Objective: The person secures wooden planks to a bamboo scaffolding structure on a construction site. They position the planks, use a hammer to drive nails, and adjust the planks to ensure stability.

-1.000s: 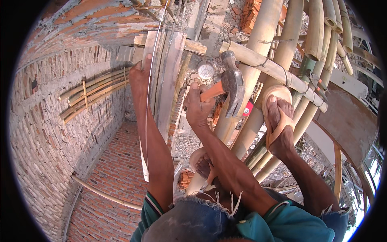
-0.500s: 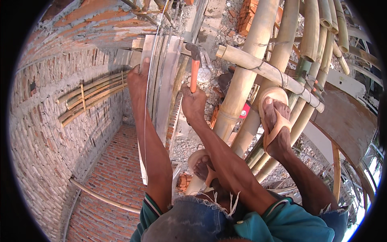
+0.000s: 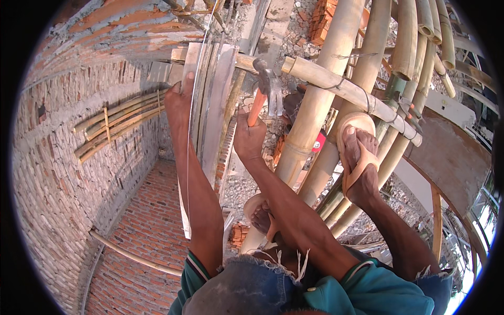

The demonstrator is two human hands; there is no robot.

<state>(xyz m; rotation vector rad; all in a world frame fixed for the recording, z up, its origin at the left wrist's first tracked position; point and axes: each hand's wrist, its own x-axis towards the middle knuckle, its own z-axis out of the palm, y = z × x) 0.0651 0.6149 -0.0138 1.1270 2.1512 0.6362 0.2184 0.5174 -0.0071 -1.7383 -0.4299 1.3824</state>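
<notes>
My right hand (image 3: 250,137) is closed round the orange handle of a claw hammer (image 3: 270,90). Its metal head is held beside the boards, to the right of a short wooden crosspiece (image 3: 248,63). My left hand (image 3: 180,100) grips the left edge of a long wooden board (image 3: 192,59), thumb on top; its other fingers are mostly hidden. A second pale board (image 3: 224,71) runs parallel on the right, with narrow strips between the two. A thin taut string (image 3: 198,73) passes lengthwise over the left board.
I perch on thick bamboo poles (image 3: 302,131), sandalled feet (image 3: 358,144) on them. A tied bamboo crosspiece (image 3: 336,86) lies across. Left, a brick wall (image 3: 58,157) drops to a brick floor (image 3: 142,231). Bamboo rails (image 3: 118,123) and stacked red bricks (image 3: 321,23) stand nearby.
The hammer has moved down and to the right, away from the wooden crosspiece, its head turning. My right hand has shifted slightly; my left hand stays almost in place on the board.
</notes>
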